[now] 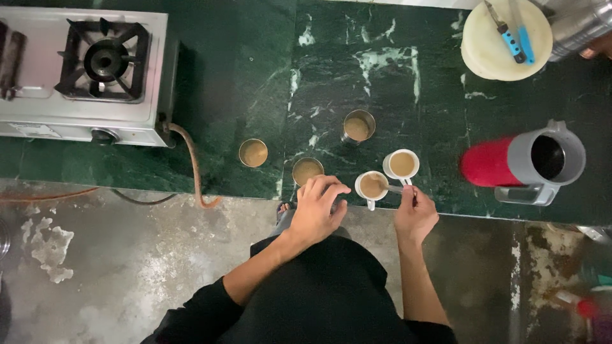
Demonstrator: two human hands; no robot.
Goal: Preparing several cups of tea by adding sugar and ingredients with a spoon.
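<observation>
From my feed the scene is dim and evenly lit from overhead, with the green marble counter reading dark and only a soft sheen on the steel stove at far left. Shadows are faint and pool under the counter's near edge, where the floor goes murky (grainy too). The middle is fairly sharp, but the red flask at right looks smeared, and the near-right corner blurs.

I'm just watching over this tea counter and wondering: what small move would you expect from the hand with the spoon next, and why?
Probably a stir, then lifting the spoon out. The right hand holds it with its tip dipped in the near white cup, which is already full of tea. The left hand rests at the counter edge beside a steel cup. The other white cup looks full too.
</observation>
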